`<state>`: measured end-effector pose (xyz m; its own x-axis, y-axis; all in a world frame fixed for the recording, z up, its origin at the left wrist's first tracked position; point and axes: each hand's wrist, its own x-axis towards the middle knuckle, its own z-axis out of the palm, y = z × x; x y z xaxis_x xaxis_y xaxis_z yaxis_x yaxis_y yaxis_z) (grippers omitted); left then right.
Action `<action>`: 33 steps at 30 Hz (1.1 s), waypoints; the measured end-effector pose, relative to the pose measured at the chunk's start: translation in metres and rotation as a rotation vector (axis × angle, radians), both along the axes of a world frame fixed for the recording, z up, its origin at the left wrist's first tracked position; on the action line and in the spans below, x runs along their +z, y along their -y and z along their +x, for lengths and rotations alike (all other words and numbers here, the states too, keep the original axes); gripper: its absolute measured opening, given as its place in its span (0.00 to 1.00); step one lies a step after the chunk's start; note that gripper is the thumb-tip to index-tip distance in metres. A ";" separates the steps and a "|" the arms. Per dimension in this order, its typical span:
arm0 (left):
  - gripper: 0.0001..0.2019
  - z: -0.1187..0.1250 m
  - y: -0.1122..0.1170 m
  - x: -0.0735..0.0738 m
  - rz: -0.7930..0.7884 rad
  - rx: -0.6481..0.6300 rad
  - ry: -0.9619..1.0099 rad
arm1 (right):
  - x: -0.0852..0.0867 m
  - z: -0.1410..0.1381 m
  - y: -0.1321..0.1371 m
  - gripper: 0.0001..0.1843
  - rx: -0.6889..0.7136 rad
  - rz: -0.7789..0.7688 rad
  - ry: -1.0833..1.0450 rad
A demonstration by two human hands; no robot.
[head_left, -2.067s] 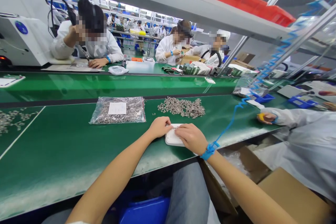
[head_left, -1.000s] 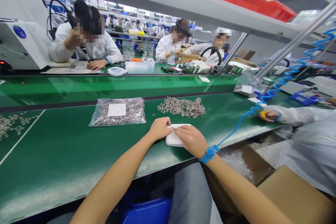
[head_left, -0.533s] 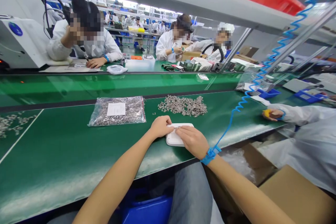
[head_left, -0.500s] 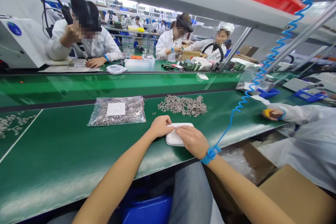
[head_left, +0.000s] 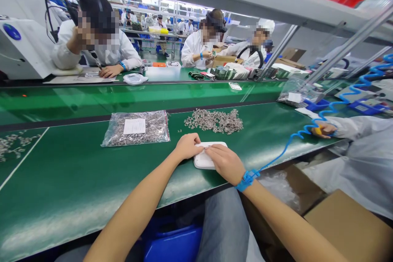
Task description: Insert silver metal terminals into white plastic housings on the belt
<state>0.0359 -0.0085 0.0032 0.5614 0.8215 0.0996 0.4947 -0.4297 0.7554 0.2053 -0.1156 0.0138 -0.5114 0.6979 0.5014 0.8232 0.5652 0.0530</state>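
One white casing sits on the bench, its corner gripped by the left hand, presumably for steadiness. From here I can't tell whether the right hand pinches anything.

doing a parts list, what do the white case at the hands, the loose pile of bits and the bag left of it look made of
White case: probably moulded plastic, satin; smooth, white, rounded corners. Loose pile: likely metal, silvery-grey with a slight shine, though pieces are too small to be sure. Bag: clear, glossy plastic film, from its wrinkles and glints.
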 end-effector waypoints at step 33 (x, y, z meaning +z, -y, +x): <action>0.03 -0.005 0.008 0.009 0.130 -0.002 -0.114 | -0.047 0.097 -0.084 0.14 -0.401 -0.153 -0.758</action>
